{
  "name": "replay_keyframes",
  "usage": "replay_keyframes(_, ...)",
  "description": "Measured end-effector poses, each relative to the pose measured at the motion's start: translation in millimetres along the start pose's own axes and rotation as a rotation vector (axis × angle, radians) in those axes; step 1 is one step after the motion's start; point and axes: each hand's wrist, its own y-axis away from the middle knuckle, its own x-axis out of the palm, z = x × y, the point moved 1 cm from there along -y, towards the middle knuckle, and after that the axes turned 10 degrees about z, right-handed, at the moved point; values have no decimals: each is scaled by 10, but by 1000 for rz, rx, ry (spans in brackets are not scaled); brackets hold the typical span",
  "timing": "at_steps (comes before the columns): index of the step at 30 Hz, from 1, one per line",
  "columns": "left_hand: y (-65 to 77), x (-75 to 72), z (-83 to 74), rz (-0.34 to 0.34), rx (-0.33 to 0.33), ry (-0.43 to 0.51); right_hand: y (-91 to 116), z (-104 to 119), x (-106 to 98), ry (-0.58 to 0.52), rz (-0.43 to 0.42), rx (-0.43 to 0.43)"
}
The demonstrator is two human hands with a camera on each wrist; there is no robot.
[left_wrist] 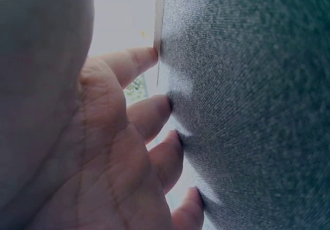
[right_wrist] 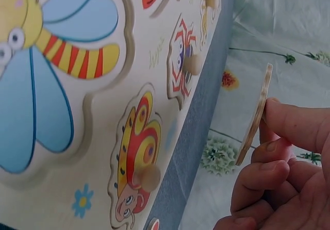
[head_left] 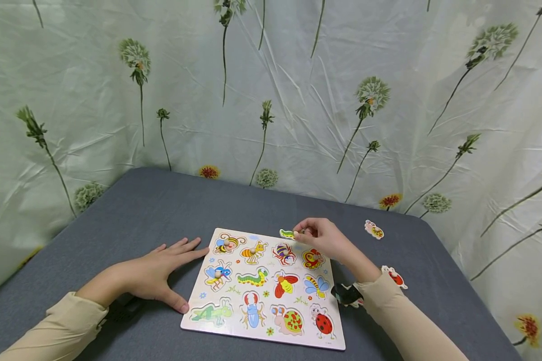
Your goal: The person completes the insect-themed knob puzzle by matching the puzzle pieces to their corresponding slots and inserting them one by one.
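A wooden insect puzzle board (head_left: 235,290) lies on the table. The left hand (head_left: 155,275) is spread flat beside its left edge, thumb and index fingertip at the rim; in the left wrist view its fingertips (left_wrist: 149,114) meet the grey cloth. Above the board's far edge, the right hand (head_left: 322,238) pinches a green caterpillar puzzle piece (head_left: 286,233), seen edge-on in the right wrist view as a thin wooden piece (right_wrist: 255,119). Knobbed pieces sit in the board, among them a butterfly (right_wrist: 136,152), a spider (right_wrist: 183,60) and a bee (head_left: 226,244). Lower recesses show printed insects without knobs.
Right of the board lie a snail piece (head_left: 374,229) and a ladybug piece (head_left: 394,277), the latter near the right sleeve (head_left: 397,306). Another piece is mostly hidden under the right wrist. A flower-printed curtain (head_left: 271,100) hangs behind the grey table (head_left: 162,205).
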Motion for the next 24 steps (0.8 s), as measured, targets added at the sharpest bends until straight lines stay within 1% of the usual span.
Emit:
replay_keyframes(12,-8,4,12,1,-1,-2,29,75,89,-28,36,9)
replay_keyframes(18,-2,2,4,1,-2,-4,29,87,138,-5,39,-30)
replay_keyframes(24,-2,0,-3,6,-10,0,27,118,204,-1,60,-71)
